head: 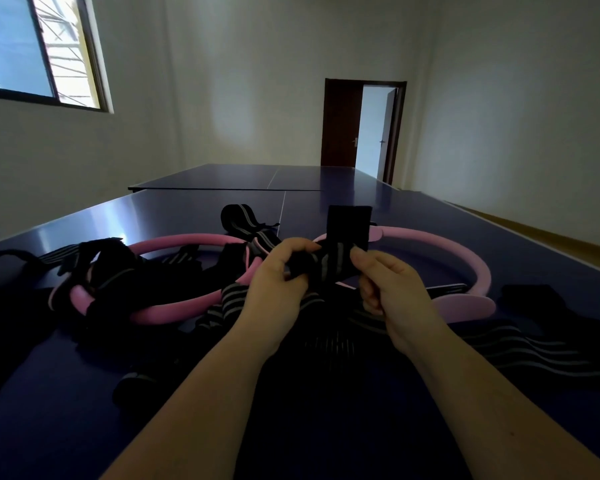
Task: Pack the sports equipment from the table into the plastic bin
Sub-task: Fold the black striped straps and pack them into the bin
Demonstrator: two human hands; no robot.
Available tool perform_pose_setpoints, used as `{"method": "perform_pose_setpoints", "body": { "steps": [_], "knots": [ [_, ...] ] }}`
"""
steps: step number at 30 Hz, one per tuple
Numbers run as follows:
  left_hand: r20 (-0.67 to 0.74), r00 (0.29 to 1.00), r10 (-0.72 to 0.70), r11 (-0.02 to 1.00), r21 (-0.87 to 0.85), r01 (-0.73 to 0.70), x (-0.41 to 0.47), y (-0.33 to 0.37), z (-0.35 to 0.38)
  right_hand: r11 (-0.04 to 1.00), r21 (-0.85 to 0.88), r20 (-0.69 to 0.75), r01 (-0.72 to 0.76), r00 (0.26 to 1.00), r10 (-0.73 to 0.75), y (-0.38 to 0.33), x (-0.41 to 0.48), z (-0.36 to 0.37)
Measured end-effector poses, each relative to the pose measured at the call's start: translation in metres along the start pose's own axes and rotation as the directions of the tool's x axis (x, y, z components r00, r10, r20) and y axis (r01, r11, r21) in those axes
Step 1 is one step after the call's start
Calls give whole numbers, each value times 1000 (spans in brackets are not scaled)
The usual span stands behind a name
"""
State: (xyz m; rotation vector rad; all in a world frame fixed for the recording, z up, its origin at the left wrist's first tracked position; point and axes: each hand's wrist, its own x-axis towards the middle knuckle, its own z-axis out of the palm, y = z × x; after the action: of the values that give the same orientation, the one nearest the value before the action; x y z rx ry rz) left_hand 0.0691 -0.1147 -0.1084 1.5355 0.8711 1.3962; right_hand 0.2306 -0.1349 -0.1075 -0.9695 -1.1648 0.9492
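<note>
Nearest the camera, two bare forearms reach out over the dark blue table (66, 393). The left hand (278, 275) is curled, its fingers and thumb pinched on one end of a black wrap with grey stripes (329, 261). The right hand (385, 282) grips the same wrap from the other side, thumb pressed on the striped fabric and the other fingers folded under it. The wrap is lifted off the table between the hands, and its plain black end stands up above them. Under and around the hands more striped wraps (520, 351) lie spread and tangled on the table. Just beyond are two pink rings: the left ring (174, 242) has black straps draped over it, and the right ring (471, 261) lies behind the right hand. Further back, an open door (342, 123) and a window (39, 46).
</note>
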Motion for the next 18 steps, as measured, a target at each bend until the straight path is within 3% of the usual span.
{"method": "perform_pose_setpoints", "body": {
  "steps": [3,7,12,18],
  "knots": [
    [8,998,59,992,108,-60,0,-2,-2,997,-5,-4,-73,997,73,2,2,0],
    [32,961,273,901,340,-267,0,-2,-1,973,-12,30,-231,972,231,2,2,2],
    [100,913,396,805,441,-397,-3,0,2,929,53,104,-365,928,359,2,-2,4],
    [224,940,257,886,334,-322,-9,0,5,875,246,278,-416,895,348,-1,-6,9]
  ]
}}
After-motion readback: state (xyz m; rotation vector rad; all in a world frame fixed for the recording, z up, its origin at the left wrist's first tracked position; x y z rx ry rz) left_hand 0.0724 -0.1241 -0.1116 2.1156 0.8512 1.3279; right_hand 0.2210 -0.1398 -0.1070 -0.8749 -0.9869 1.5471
